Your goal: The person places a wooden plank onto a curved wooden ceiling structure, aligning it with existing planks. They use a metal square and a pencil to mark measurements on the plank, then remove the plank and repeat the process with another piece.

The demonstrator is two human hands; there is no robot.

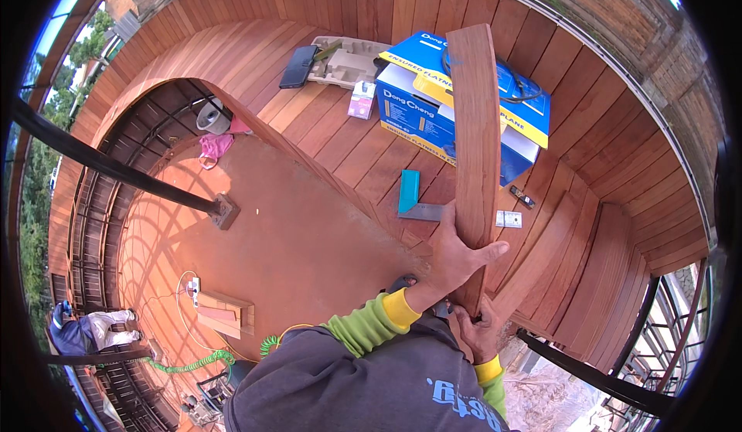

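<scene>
The left forearm extends up and to the right, and the left hand [450, 260] grips the board [475, 115] at its left edge, thumb laid across the near face. The right forearm rises from the lower edge, with the right hand [481, 335] at the board's lower end, fingers bent; whether these close on the wood cannot be told. The board runs lengthwise away from the body, its upper part overlapping the blue box [413, 115] in view.
</scene>
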